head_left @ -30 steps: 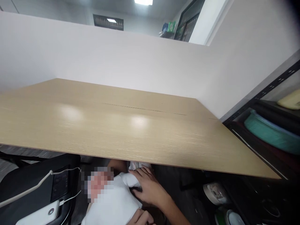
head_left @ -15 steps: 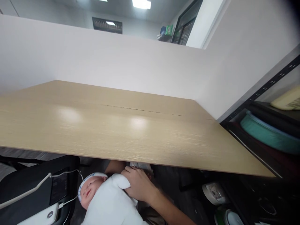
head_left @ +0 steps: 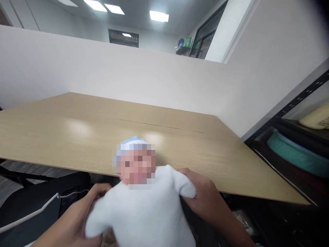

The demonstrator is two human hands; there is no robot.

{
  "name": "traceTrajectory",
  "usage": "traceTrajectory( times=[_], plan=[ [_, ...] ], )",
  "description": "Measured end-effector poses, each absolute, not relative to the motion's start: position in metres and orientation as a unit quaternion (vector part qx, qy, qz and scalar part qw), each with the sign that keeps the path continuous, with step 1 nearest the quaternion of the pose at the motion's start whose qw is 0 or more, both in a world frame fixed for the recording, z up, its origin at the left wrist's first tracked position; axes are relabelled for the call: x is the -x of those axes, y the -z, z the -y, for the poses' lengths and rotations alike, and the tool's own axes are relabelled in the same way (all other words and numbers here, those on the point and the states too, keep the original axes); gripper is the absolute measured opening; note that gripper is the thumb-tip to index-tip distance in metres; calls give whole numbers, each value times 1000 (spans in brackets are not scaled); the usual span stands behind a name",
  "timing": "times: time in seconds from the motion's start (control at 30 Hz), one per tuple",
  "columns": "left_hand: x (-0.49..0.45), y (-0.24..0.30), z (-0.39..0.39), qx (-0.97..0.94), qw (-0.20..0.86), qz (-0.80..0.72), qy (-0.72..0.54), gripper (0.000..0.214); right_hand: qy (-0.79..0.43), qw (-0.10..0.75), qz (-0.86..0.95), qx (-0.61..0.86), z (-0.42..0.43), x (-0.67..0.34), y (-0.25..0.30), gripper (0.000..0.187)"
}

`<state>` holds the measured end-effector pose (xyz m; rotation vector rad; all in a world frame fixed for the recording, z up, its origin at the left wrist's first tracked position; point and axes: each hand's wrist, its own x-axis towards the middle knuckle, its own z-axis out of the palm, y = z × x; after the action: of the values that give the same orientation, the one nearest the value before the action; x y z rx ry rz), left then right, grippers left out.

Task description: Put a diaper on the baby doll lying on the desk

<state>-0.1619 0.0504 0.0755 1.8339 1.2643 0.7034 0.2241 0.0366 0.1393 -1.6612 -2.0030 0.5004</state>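
The doll (head_left: 151, 212) is at six o'clock, its head up and its white front turned to the viewer. On its head is a blue and white cap (head_left: 135, 142). The left hand (head_left: 79, 214), between seven and eight o'clock, grips one arm of the doll from the outer side; some of its fingers are hidden. The right hand (head_left: 204, 197), at five o'clock, grips the other arm. The doll's head overlaps the near edge of the table (head_left: 200, 154); I cannot tell if it touches. At eight o'clock there is a black chair (head_left: 77, 183) with a pale cable (head_left: 33, 214) in front of it. The wall (head_left: 144, 75) rises at twelve o'clock. At three o'clock, a green bundle (head_left: 295, 154) lies on the shelf (head_left: 266, 147).
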Motion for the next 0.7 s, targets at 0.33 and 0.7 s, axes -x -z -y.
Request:
traceTrajectory(
  times=[0.33,0.7],
  plan=[
    [87,-94,-228,-808,435,-362,-164,64,-134,176,634,741,-95,-280,-90,19],
    [127,-38,-216,-822,286,-453,-191,55,-96,278,642,708,-67,-311,-34,37]
  ],
)
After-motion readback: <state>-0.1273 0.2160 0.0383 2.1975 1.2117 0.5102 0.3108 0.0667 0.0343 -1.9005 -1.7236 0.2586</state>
